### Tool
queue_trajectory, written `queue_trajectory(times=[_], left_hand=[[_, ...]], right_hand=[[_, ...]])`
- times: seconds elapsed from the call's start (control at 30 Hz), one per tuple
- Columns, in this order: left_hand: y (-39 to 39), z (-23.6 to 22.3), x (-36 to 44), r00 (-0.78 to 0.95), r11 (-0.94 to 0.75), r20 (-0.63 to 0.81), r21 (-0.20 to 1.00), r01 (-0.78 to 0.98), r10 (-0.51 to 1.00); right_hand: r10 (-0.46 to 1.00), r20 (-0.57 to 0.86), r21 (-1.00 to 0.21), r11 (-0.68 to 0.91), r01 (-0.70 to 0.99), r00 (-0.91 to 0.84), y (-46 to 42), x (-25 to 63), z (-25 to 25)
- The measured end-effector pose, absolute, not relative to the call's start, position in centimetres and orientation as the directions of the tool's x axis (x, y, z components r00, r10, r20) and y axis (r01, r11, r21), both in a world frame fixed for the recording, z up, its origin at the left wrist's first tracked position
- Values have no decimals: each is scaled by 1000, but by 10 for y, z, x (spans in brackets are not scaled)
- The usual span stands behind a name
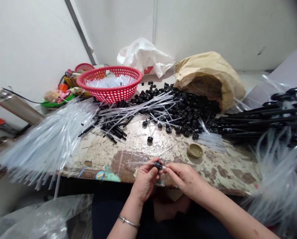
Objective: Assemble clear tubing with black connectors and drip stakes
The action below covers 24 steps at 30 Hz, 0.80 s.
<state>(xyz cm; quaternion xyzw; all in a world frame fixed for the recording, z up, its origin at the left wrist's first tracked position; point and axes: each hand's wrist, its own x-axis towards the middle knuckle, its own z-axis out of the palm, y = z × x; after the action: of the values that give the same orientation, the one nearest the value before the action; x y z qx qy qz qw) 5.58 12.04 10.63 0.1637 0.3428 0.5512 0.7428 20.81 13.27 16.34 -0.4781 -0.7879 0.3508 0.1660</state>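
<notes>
Just over the table's front edge, my left hand [146, 181] is closed around a small black plastic cap [158, 165]. A thin clear tube stretches leftward from that hand. My right hand [184, 177] meets it from the right, thumb and fingers pinching the pale end of a thin tube [164, 167] at the cap. Beyond my hands, a single black cap [149, 139] with thin tubes in it stands on the table. A large heap of similar black caps [188, 109] lies farther back, with a bundle of thin clear tubes [141, 108] across its left part.
On the left, a big sheaf of clear tubes [51, 132] overhangs the table edge. A red basket [108, 91] holds clear pieces. An open brown paper bag [210, 71] sits behind the caps. Black rods [263, 122] lie right, and a small brass-coloured dish [195, 151] is nearby.
</notes>
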Motion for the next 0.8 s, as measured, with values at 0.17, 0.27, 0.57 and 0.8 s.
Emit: queue_trajectory(times=[0.17, 0.27, 0.57, 0.8], left_hand=[[120, 106, 55, 178, 348, -316, 641, -685, 932], [120, 105, 52, 203, 373, -323, 650, -662, 924], [119, 105, 54, 199, 340, -276, 710, -617, 940], [115, 106, 56, 157, 311, -275, 719, -621, 949]], right_hand=[[858, -65, -709, 319, 629, -509, 132, 208, 162], [847, -85, -692, 328, 642, -525, 134, 208, 164], [851, -97, -803, 239, 546, -516, 132, 208, 159], [852, -183, -848, 115, 517, -491, 124, 221, 159]])
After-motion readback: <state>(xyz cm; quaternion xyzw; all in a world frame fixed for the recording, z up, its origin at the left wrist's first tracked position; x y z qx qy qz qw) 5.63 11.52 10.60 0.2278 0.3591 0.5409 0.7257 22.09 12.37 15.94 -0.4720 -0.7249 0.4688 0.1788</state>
